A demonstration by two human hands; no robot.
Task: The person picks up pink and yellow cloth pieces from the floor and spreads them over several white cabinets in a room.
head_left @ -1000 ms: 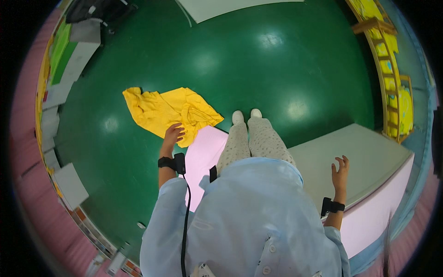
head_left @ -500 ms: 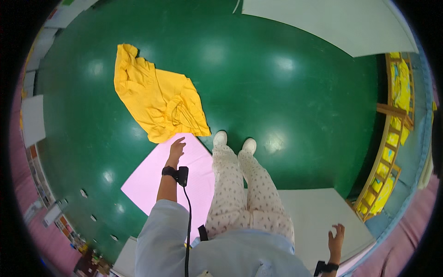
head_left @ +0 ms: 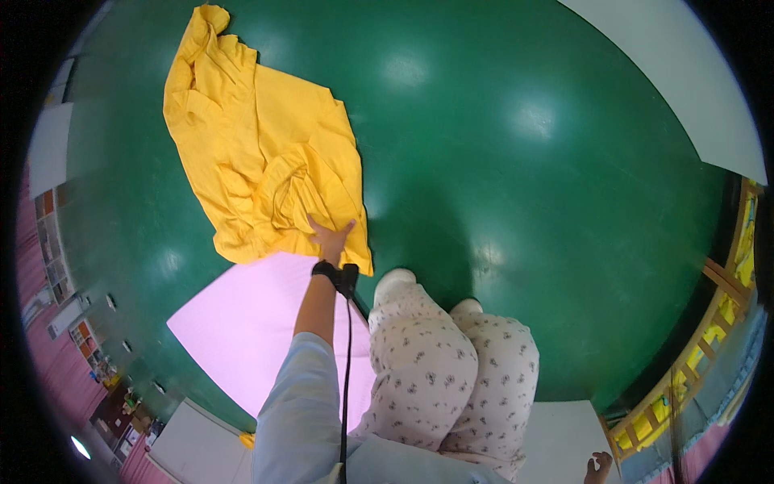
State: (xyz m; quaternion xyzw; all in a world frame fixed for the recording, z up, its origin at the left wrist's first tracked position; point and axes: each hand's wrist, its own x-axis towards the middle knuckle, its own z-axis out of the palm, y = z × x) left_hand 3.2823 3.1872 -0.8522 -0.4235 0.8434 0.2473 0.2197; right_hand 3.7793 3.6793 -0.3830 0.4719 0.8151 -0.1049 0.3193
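Note:
A large yellow cloth [head_left: 298, 105], wrinkled and bunched in places, is spread over the green floor ahead and to the left. Its near edge meets a pink mat [head_left: 234, 323]. My left hand [head_left: 330, 239] is over the cloth's near end with fingers spread; whether it touches the fabric I cannot tell. At the lower right my right hand [head_left: 598, 466] hangs beside my leg, near a pale white panel. Its fingers are loosely bent and apart, with nothing seen in them. A black strap and cable sit on my left wrist.
Green floor [head_left: 484, 177] stretches ahead. Wooden bed frames [head_left: 726, 315] with yellow bedding line the right side. A white board [head_left: 677, 73] is at the upper right, and a pale panel [head_left: 556, 436] lies behind my legs. Shelves [head_left: 52, 242] stand at the far left.
I have bent lower and the cloth looks larger and closer. My left hand has moved from above the pink mat onto the area of the cloth. My right hand sits lower in view.

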